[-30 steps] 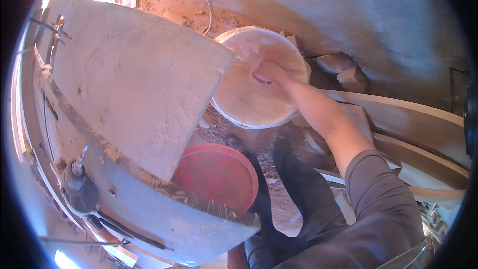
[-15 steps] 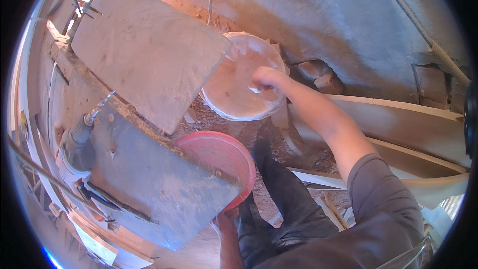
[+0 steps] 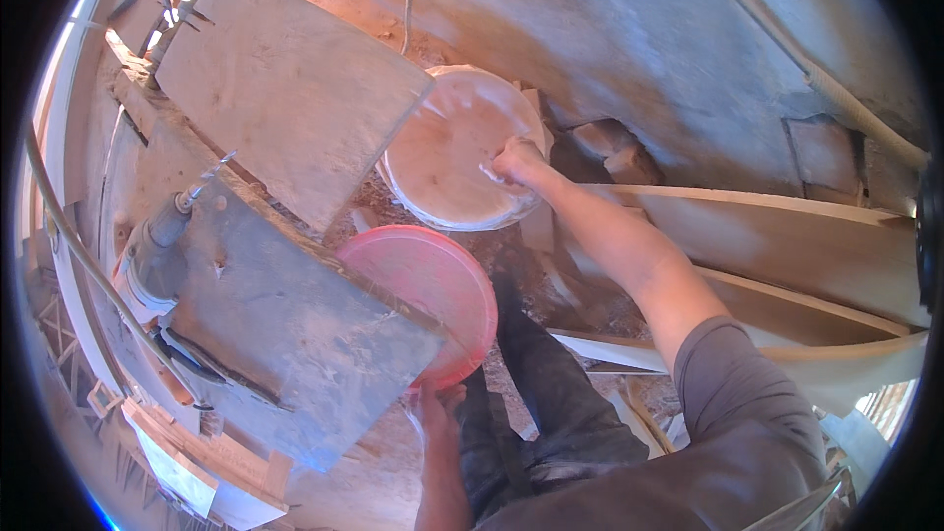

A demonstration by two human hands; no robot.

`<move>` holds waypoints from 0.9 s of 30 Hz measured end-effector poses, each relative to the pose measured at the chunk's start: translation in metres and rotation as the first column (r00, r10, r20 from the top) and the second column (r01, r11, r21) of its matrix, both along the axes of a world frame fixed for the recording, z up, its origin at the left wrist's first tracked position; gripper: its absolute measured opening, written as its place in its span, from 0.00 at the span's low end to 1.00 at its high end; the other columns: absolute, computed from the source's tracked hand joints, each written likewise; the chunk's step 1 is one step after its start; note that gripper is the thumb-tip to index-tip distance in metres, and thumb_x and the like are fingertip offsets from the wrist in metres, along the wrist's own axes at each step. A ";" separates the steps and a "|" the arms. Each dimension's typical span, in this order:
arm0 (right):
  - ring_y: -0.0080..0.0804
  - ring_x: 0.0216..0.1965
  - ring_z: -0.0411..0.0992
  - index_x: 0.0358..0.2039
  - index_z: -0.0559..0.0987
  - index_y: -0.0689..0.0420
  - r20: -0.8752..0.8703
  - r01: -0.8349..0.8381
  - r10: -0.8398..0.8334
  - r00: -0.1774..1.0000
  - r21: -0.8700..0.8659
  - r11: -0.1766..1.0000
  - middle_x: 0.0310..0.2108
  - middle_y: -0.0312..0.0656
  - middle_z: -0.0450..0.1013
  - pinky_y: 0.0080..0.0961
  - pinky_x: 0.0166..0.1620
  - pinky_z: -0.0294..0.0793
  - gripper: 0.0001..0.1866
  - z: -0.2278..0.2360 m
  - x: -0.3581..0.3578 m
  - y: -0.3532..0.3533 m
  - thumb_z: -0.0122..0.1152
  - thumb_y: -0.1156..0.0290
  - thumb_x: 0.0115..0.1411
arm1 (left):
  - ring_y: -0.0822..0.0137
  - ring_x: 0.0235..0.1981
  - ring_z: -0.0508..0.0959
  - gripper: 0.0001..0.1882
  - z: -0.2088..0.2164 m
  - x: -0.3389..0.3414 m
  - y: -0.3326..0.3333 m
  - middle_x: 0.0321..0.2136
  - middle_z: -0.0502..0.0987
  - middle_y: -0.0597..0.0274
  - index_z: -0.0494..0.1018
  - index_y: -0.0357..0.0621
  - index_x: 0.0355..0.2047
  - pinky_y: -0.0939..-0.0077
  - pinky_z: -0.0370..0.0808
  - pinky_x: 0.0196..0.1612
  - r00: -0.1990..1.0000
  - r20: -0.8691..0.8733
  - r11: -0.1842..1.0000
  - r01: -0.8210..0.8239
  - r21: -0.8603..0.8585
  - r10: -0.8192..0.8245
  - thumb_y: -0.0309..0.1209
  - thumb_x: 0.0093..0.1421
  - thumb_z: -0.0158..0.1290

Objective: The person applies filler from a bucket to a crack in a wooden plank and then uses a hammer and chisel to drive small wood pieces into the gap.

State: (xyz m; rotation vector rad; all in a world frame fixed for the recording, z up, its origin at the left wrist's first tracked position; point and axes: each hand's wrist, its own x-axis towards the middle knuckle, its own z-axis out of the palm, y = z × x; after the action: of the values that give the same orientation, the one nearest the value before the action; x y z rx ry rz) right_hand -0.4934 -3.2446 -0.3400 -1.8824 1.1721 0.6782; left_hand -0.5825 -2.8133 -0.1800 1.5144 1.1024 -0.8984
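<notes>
At the rim of a shallow red-pink basin (image 3: 462, 285) is my left hand (image 3: 434, 411), fingers closed on its near edge. The basin is tilted, and a grey-blue board covers part of it. Beyond it stands a wide round tub (image 3: 433, 218) with a whitish rim and a pale, dusty brownish surface inside. My right arm reaches across to this tub. My right hand (image 3: 519, 159) is closed over the tub's right side, with a small white thing (image 3: 489, 171) showing at the fingers; its kind is unclear.
A power drill (image 3: 157, 246) with a twisted bit lies on the grey-blue board (image 3: 265, 305) at left. Behind is another flat board (image 3: 295, 69). Long curved panels (image 3: 767, 226) lean at right, below a wall with loose bricks (image 3: 629, 162). A hose (image 3: 406, 0) hangs at the back.
My left hand and the basin have moved up a little toward the tub. The right hand stays over the tub, turned slightly. The whole view has shifted somewhat.
</notes>
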 end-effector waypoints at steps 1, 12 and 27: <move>0.45 0.36 0.83 0.30 0.87 0.59 0.042 -0.066 0.071 0.997 -0.102 0.993 0.33 0.56 0.81 0.35 0.42 0.82 0.10 -0.014 0.001 -0.003 0.62 0.67 0.52 | 0.56 0.24 0.84 0.18 -0.001 -0.001 -0.001 0.27 0.81 0.45 0.72 0.27 0.42 0.72 0.84 0.25 1.000 -0.003 1.000 0.009 0.005 -0.009 0.35 0.65 0.52; 0.49 0.51 0.79 0.45 0.85 0.59 -0.054 -0.488 0.499 0.865 -0.320 0.812 0.51 0.54 0.79 0.44 0.52 0.79 0.16 -0.111 0.010 0.008 0.52 0.72 0.61 | 0.55 0.21 0.84 0.12 -0.013 0.000 -0.007 0.27 0.81 0.43 0.71 0.29 0.43 0.70 0.85 0.21 0.996 0.026 0.996 -0.081 -0.022 0.082 0.27 0.65 0.48; 0.29 0.17 0.71 0.36 0.86 0.64 -0.218 -0.358 0.501 0.838 0.474 0.804 0.21 0.45 0.77 0.28 0.18 0.65 0.13 0.054 0.051 -0.064 0.62 0.79 0.47 | 0.59 0.23 0.83 0.17 -0.001 0.018 -0.030 0.30 0.81 0.50 0.71 0.36 0.48 0.72 0.82 0.24 0.998 0.067 1.000 0.006 -0.005 -0.005 0.35 0.65 0.54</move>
State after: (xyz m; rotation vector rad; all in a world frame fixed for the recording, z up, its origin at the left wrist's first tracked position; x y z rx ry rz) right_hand -0.4424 -3.3087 -0.2858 -1.7062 0.6922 1.4375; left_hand -0.5640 -2.8434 -0.1814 1.5335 1.0474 -0.8475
